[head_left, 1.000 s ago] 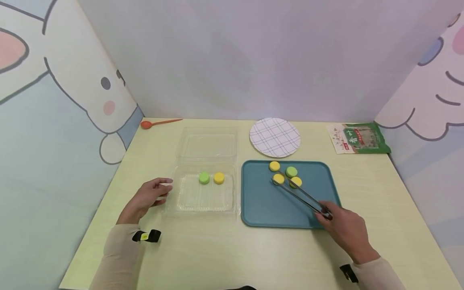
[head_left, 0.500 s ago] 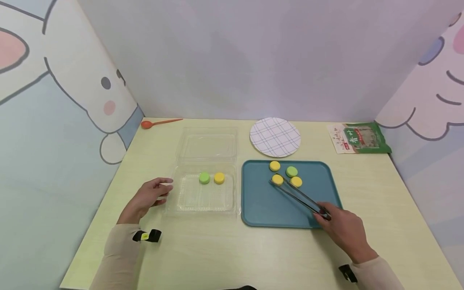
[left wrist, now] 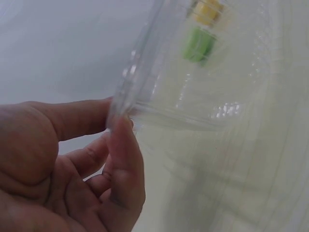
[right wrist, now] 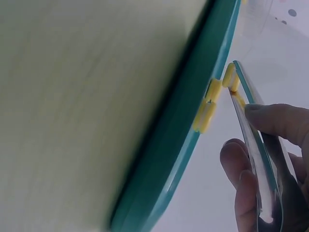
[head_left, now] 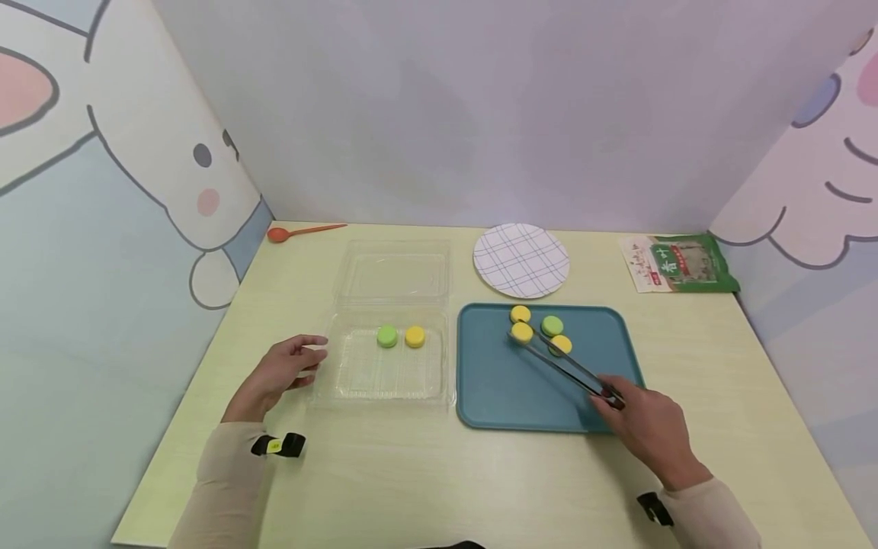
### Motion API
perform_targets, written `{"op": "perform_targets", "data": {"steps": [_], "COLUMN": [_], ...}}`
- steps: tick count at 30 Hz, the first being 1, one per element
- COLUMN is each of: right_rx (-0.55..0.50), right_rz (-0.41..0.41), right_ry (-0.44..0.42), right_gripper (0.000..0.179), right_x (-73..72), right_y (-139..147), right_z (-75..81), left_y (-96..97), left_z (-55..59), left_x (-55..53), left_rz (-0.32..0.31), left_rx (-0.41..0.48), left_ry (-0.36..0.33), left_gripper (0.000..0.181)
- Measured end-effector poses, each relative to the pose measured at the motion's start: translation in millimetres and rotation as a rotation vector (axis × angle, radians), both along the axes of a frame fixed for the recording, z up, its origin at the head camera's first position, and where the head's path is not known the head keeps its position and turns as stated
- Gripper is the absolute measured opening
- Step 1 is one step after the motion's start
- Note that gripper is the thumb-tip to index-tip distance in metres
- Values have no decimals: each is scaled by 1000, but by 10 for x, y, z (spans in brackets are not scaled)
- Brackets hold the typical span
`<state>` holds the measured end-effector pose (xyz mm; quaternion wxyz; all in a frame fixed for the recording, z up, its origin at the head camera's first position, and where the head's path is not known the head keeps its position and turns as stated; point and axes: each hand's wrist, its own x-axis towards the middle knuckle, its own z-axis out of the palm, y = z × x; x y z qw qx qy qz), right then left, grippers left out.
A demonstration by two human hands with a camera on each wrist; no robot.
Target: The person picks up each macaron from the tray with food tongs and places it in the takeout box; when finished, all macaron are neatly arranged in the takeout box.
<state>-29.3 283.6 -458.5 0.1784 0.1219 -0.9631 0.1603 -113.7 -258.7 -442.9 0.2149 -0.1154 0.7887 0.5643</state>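
Note:
My right hand [head_left: 648, 423] grips metal tongs [head_left: 569, 372]. Between the tong tips is a yellow macaron [head_left: 521, 332], which the right wrist view shows raised off the blue-green tray [head_left: 507, 396]. Two more yellow macarons, one behind [head_left: 520, 313] and one to the right [head_left: 561, 345], and a green macaron [head_left: 552, 325] lie on the tray. At the left, thumb and finger of my left hand [head_left: 284, 366] pinch the rim of a clear plastic container [left wrist: 128, 89]. Inside its base sit a green macaron [head_left: 387, 336] and a yellow macaron [head_left: 414, 336]; its lid [head_left: 394, 274] lies folded back.
A round checked plate [head_left: 521, 261] is behind the tray. An orange spoon [head_left: 277, 235] lies at the back left, and a green and white packet [head_left: 679, 263] at the back right. Walls enclose the table [head_left: 384, 473] at the back and sides.
The tongs have closed on the yellow macaron and raised it, shifting slightly left and toward the back. My left hand stays at the container's edge.

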Motion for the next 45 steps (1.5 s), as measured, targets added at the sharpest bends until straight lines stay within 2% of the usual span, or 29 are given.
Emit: {"op": "perform_targets", "data": {"steps": [14, 25, 35, 45], "right_rx": [-39, -68, -24, -28], "right_rz": [47, 104, 181, 227], "right_ry": [4, -61, -12, -80], "right_gripper": [37, 31, 34, 31], "right_x": [-179, -338, -513, -654], "right_y": [-201, -435, -724, -1008], "right_z": [28, 125, 239, 228], "left_y": [17, 17, 28, 30], "left_z": [-2, -4, -16, -10], "left_x": [-21, -18, -9, -6], "left_rz": [8, 15, 24, 32], "left_rx": [-19, -11, -27, -36], "left_ry": [-8, -11, -15, -15], "left_gripper": [48, 48, 49, 48]}}
